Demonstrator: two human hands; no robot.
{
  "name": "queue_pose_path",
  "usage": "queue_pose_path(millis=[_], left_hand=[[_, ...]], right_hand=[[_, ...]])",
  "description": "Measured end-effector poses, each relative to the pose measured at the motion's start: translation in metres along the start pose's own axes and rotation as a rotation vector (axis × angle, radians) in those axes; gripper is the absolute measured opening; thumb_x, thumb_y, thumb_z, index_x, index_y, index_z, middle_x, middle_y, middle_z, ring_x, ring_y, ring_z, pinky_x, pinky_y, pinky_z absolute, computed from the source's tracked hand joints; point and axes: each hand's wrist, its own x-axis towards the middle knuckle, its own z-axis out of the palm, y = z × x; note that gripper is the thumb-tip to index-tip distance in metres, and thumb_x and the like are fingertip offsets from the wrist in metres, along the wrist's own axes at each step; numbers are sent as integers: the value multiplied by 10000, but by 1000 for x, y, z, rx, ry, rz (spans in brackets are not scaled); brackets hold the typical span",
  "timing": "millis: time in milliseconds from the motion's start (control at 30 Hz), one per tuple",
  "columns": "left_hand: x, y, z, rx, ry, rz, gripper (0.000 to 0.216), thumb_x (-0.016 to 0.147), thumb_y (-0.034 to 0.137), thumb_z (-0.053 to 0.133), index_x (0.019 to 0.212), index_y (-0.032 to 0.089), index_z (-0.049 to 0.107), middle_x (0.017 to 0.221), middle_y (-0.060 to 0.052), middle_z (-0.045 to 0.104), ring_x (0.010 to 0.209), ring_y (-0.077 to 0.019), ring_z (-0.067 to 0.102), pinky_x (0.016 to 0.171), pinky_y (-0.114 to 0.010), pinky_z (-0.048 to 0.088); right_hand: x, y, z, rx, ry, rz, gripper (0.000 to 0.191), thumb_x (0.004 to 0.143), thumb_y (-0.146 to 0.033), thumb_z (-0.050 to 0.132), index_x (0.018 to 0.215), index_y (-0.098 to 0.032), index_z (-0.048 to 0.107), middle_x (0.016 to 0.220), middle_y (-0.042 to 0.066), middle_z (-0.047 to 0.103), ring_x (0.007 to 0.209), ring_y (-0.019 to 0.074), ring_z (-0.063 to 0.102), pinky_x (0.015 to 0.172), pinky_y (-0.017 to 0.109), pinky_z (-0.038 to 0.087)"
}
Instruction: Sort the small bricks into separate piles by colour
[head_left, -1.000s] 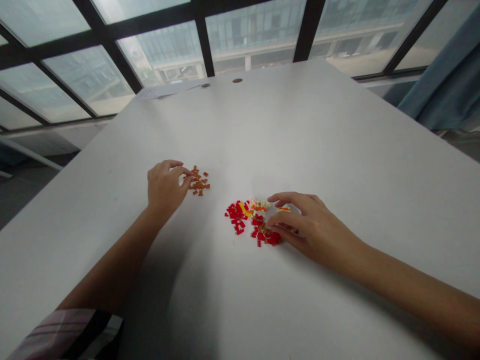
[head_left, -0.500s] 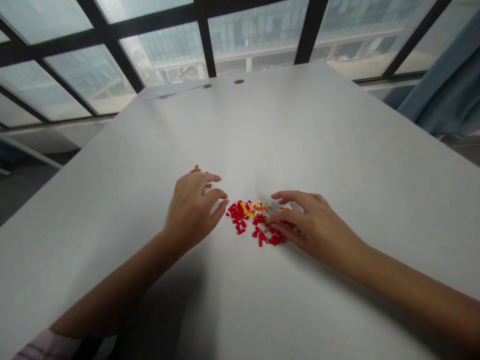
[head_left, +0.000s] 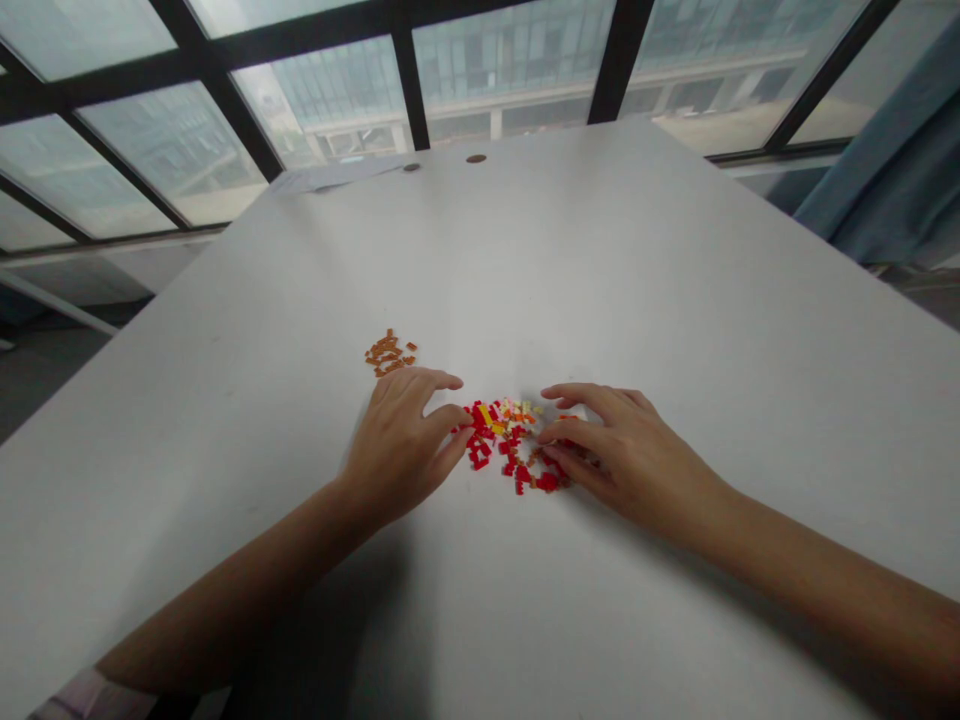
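Note:
A loose heap of small toy building bricks (head_left: 480, 425), mostly red with some yellow, orange and pale pieces, lies on the white table between my hands. At the heap's left edge is my left hand (head_left: 409, 425), open, its thumb and fingers curved and apart near red bricks. My right hand (head_left: 611, 430) reaches in from the right, open, with bent fingers low over the heap; thumb and a finger are close together, and nothing shows between them. Part of the heap is hidden under it. Beyond my left hand lies a separate small pile of orange-brown bricks (head_left: 386, 352).
The white table (head_left: 570, 260) runs back to windows with dark frames (head_left: 409, 80). Two round dark discs (head_left: 476, 158) and a sheet of paper (head_left: 322, 180) are at its far edge. A blue curtain (head_left: 892, 180) hangs at the right.
My left hand has moved right and slightly toward me, up to the heap, uncovering the orange-brown pile. The fingertips of my right hand have shifted slightly, showing more bricks beside them.

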Motion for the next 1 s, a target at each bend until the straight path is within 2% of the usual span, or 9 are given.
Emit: queue_pose_path(millis=[167,300,533,700,833,1000], left_hand=[[0,0,0,-3,1,1,70,876,200,616,828,222,662,1108,-80,679,1035,-248,618,925,-453,476],[0,0,0,-13,13,6,79,881,200,617,819,204,667,1107,-95,678,1030,-253,615,925,-457,472],[-1,0,0,-27,14,3,84,876,178,618,819,190,678,1106,-105,674,1038,-260,607,935,-461,459],[-1,1,0,-33,14,10,66,862,168,634,820,185,682,1099,-106,675,1039,-264,604,942,-460,457],[0,7,0,-65,13,28,68,863,164,632,827,178,687,1090,-111,675,1011,-259,603,929,-459,463],[3,17,1,-112,-12,61,81,874,182,619,833,176,689,1055,-103,678,983,-249,600,901,-442,472]], right_hand=[[0,-1,2,11,2,-8,72,854,-264,682,906,-259,730,1214,130,659,1014,286,657,845,512,483],[-1,5,-1,-34,8,3,153,808,-221,716,955,-258,732,1227,134,653,1026,298,655,840,511,482],[0,3,1,-9,21,-16,78,845,-235,687,896,-263,740,1205,115,672,1007,282,658,838,493,468],[4,-1,7,-39,9,-19,134,872,-176,632,893,-249,742,1190,105,684,989,273,661,826,464,462],[4,-2,9,-63,41,-38,147,892,-168,597,894,-221,734,1162,110,694,973,263,662,832,452,461],[3,-2,12,-18,21,16,119,859,-147,626,865,-215,723,1136,107,690,970,254,664,829,437,469]])
